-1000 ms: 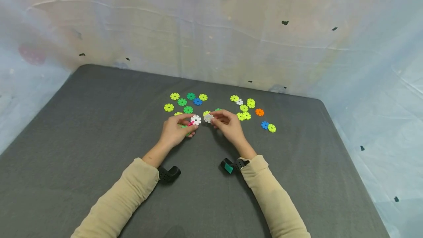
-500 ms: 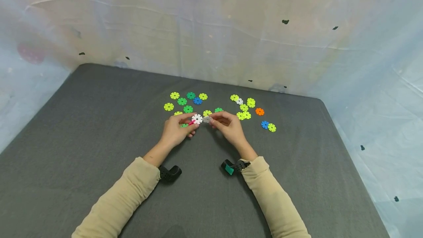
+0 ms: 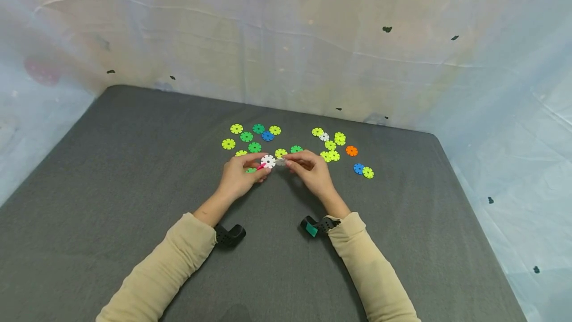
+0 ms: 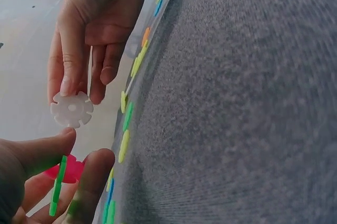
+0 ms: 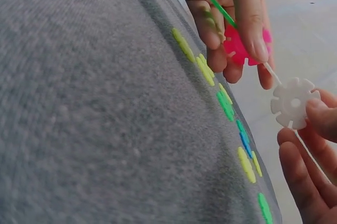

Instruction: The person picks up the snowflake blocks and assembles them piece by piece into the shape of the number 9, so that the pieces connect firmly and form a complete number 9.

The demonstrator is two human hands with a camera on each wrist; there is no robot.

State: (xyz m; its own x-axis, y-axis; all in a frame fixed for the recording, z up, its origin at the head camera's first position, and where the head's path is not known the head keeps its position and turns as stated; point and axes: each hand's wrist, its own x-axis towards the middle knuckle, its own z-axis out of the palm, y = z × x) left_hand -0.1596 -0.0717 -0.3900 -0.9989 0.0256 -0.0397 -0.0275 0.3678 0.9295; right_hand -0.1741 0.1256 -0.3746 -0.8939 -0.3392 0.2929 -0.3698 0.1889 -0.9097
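My left hand [image 3: 237, 175] pinches a joined group of notched plastic interlocking discs. In it are a white disc [image 3: 268, 161], a pink disc [image 5: 238, 46] and a green disc [image 4: 58, 184], slotted together at angles. Between thumb and fingers, my right hand [image 3: 315, 175] pinches another white disc [image 5: 295, 103]. Its notched edge meets the left hand's white disc, which shows edge-on in the right wrist view. Both hands are raised over the grey table [image 3: 277, 262], near its middle.
Loose discs lie behind the hands: several yellow and green ones [image 3: 246, 136] and a blue one [image 3: 267, 135] at left. Further right are yellow discs, a white disc [image 3: 324, 136], an orange disc [image 3: 351, 150] and a blue disc [image 3: 358, 168] touching a yellow one. A pale sheet [image 3: 286, 63] hangs behind.
The right hand's white disc has turned from face-on to nearly edge-on in the head view. The gap between the two white discs has closed, the left hand shifting slightly right.
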